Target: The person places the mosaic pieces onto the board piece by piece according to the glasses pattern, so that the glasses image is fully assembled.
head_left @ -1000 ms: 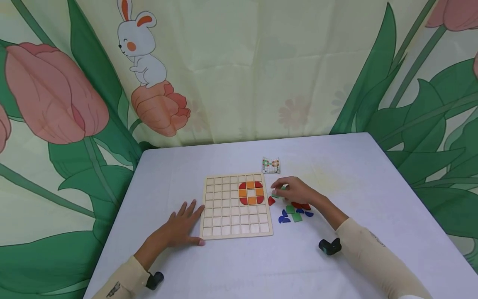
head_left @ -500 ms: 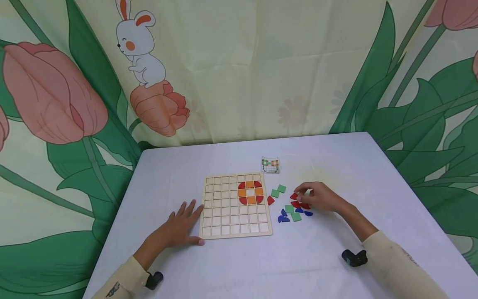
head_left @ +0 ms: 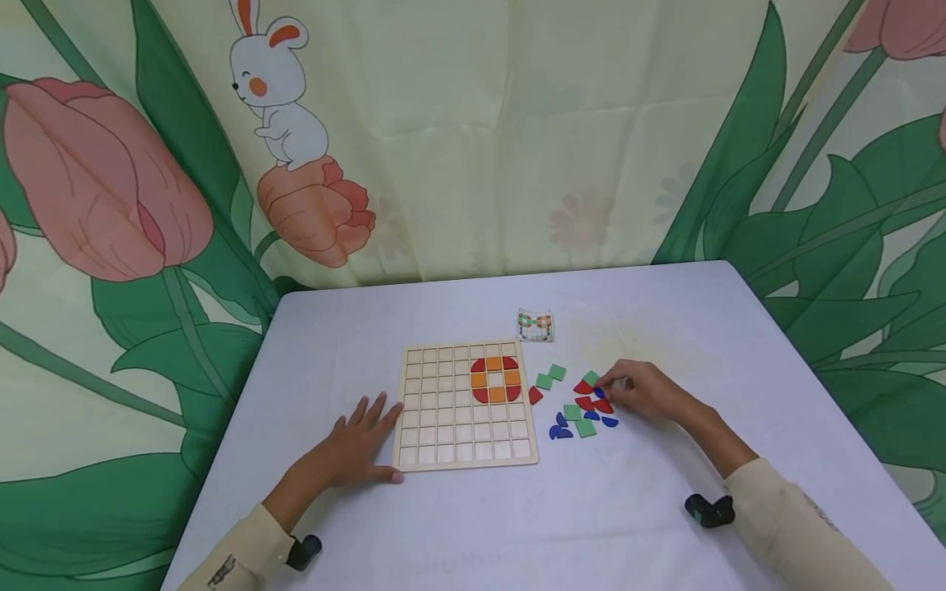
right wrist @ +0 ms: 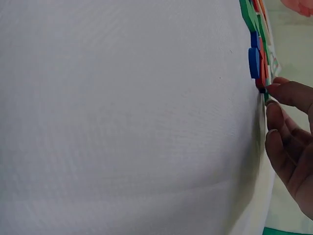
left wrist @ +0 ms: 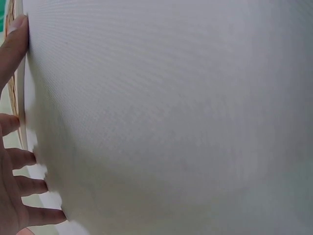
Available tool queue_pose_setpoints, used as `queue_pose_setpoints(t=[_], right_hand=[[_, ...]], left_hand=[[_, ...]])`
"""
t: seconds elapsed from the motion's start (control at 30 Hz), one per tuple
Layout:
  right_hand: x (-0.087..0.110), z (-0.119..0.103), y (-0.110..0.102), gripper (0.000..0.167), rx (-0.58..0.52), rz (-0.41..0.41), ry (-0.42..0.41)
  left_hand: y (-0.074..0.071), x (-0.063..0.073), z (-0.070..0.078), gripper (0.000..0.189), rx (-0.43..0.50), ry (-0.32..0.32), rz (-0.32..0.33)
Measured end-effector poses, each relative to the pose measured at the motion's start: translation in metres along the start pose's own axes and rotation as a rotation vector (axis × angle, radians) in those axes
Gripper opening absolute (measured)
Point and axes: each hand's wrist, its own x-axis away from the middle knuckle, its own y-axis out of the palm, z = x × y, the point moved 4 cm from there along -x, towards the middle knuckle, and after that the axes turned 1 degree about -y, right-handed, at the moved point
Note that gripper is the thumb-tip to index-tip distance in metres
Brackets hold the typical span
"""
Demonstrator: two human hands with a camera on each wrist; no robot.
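A square wooden grid board (head_left: 429,423) lies on the table, with a ring of red and orange tiles (head_left: 494,364) set in its upper right. My left hand (head_left: 353,450) is spread flat at the board's left edge, its fingertips and thumb at the frame. In the left wrist view the thumb (left wrist: 14,46) lies along that edge. To the right of the board my right hand (head_left: 643,390) pinches a small blue piece (head_left: 599,394) between thumb and fingertips, low over the loose pieces. Red quarter-round pieces (head_left: 584,404) and a green square (head_left: 591,377) lie right beside those fingertips.
More green squares (head_left: 557,373), several blue half-rounds (head_left: 565,433) and a red piece (head_left: 535,396) are scattered right of the board. Behind the board stands a small pattern card (head_left: 535,326). A white cloth (head_left: 473,525) covers the table; a printed curtain (head_left: 473,148) hangs behind.
My right hand has moved right from the green squares near the board to the red and blue pieces, uncovering the green squares. The left hand stays in place.
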Motion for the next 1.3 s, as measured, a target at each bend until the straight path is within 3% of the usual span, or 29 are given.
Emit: queue_pose_setpoints(t=[0.37, 0.87, 1.3], right_hand=[[-0.004, -0.005, -0.007, 0.020, 0.040, -0.104, 0.001], [0.001, 0.009, -0.012, 0.017, 0.096, -0.092, 0.003], [0.004, 0.006, -0.008, 0.016, 0.094, -0.056, -0.018]], left_hand=[[0.000, -0.001, 0.002, 0.112, -0.002, 0.005, -0.001], [0.000, -0.001, 0.002, 0.113, 0.009, -0.004, -0.007], [0.001, -0.002, 0.001, 0.114, 0.000, -0.011, -0.008]])
